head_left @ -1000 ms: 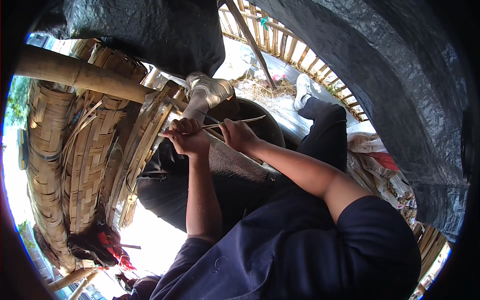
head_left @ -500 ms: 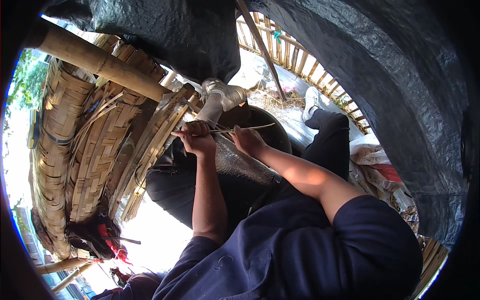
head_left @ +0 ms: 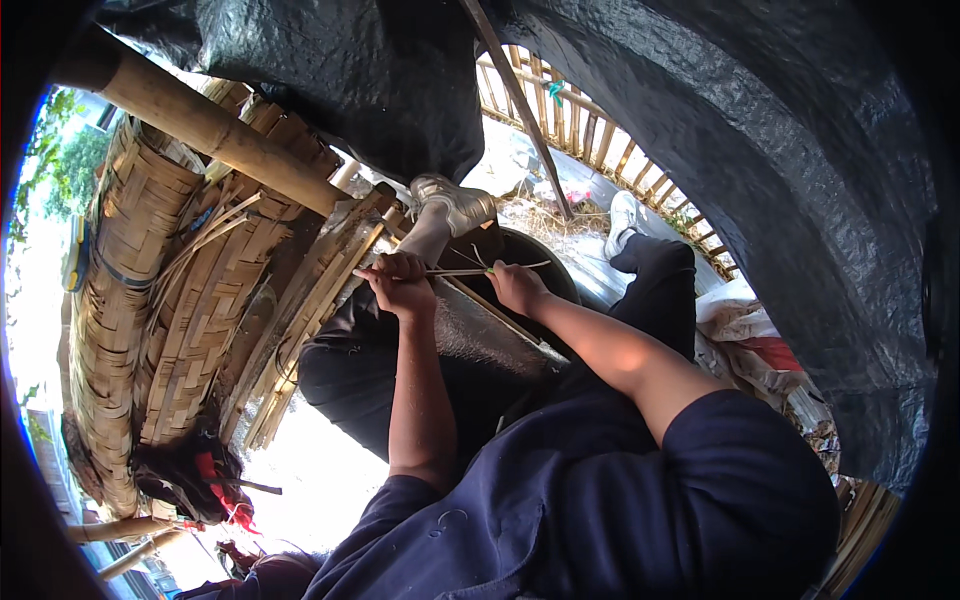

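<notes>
Far left, stacked woven bamboo mats (head_left: 140, 300) lean w/ their weave showing, loose splints sticking out btwn them, and a thick bamboo pole (head_left: 215, 130) runs diagonally across their upper part. Below the mats sits a dark bundle w/ red bits (head_left: 195, 470), too blurred to identify. Next, flat bamboo slats (head_left: 320, 290) slant down beside the person's dark-trousered knee. At centre the left hand (head_left: 400, 283) is closed in a fist round one end of a thin bamboo strip (head_left: 465, 271), fingers fully curled, thumb on top. The strip runs roughly level across to the right hand (head_left: 517, 285), which pinches its other part btwn thumb & fingers; grip is tight, though exact finger placement is too small to tell. Strip is held in the air over the lap, in front of a grey shoe (head_left: 455, 203) on the raised left foot. A longer bamboo stick (head_left: 500, 315) lies diagonally on the lap under the hands. Further right, the other leg stretches out w/ a white shoe (head_left: 622, 218) near a slatted bamboo fence (head_left: 610, 165). Black tarp (head_left: 780, 150) covers the top & right side.
</notes>
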Motion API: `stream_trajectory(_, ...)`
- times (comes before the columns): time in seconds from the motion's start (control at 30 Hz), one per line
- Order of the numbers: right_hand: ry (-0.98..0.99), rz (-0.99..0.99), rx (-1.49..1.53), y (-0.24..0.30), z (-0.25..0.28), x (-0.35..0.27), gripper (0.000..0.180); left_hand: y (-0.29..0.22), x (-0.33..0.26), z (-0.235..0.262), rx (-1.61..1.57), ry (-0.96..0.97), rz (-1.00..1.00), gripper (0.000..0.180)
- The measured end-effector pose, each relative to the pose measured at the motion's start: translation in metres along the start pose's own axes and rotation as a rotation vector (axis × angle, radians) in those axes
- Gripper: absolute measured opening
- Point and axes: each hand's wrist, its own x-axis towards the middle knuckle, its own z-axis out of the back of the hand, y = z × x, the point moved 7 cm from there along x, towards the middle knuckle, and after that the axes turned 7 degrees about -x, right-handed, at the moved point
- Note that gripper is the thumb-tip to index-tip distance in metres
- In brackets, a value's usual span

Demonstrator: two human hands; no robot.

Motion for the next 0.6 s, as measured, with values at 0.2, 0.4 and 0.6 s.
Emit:
stream_trajectory(0.2, 0.066, 0.124, 0.022, 0.088, 0.027, 0.002, 0.027, 0.0, -0.002, -0.002, -0.053, 0.007, 0.046, 0.054)
stream_trajectory(0.4, -0.118, -0.032, 0.078, -0.024, 0.013, -0.015, 0.022, 0.024, -0.003, -0.037, -0.076, -0.065, 0.125, 0.047)
stream_trajectory(0.6, 0.213, -0.106, -0.1, 0.057, 0.045, -0.002, 0.037, 0.003, -0.003, -0.01, -0.061, -0.129, 0.1, 0.044)
